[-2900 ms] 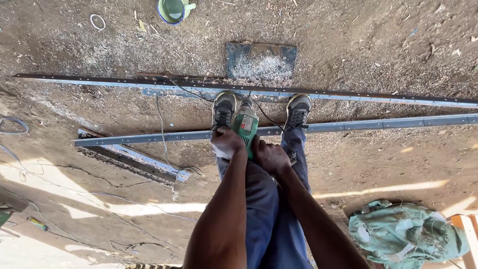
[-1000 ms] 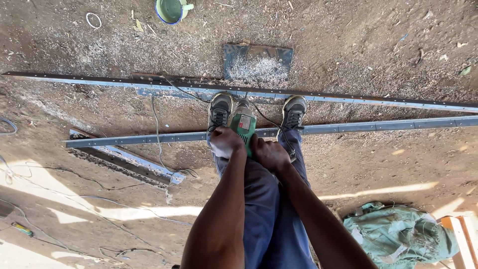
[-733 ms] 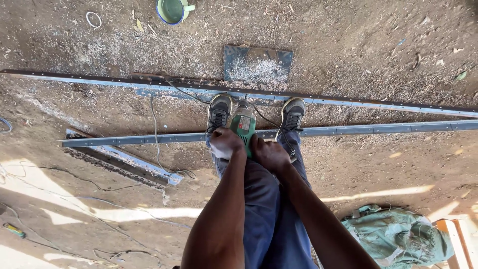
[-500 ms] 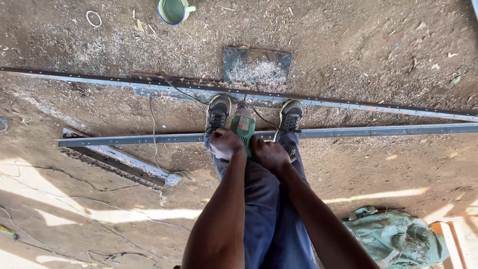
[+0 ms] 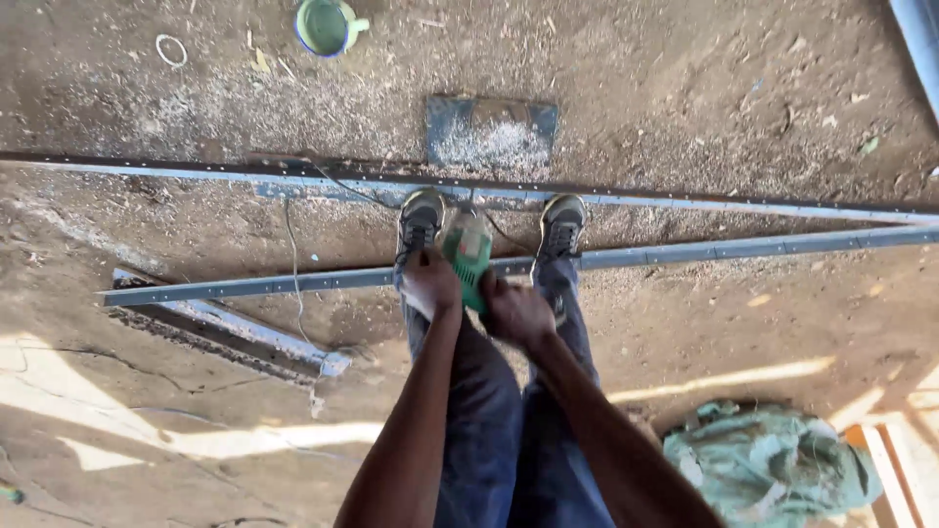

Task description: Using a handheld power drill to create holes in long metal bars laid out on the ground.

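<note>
Dirt floor (image 5: 685, 88) below; both hands (image 5: 474, 293) clasp green power tool (image 5: 467, 252).

The boxy plastic power tool (image 5: 467, 252) is bright green with a paler front. The two long flat metal strips (image 5: 293, 284) are dull grey-blue, dotted with small dark holes. The round enamel mug (image 5: 328, 24) is pale green with a white rim. The crumpled cloth bag (image 5: 773, 467) is faded green. The trousers (image 5: 509, 430) are dark blue; the lace-up shoes (image 5: 421, 217) are grey and black. The dirt ground (image 5: 685, 98) is brown, speckled with pale shavings.
</note>
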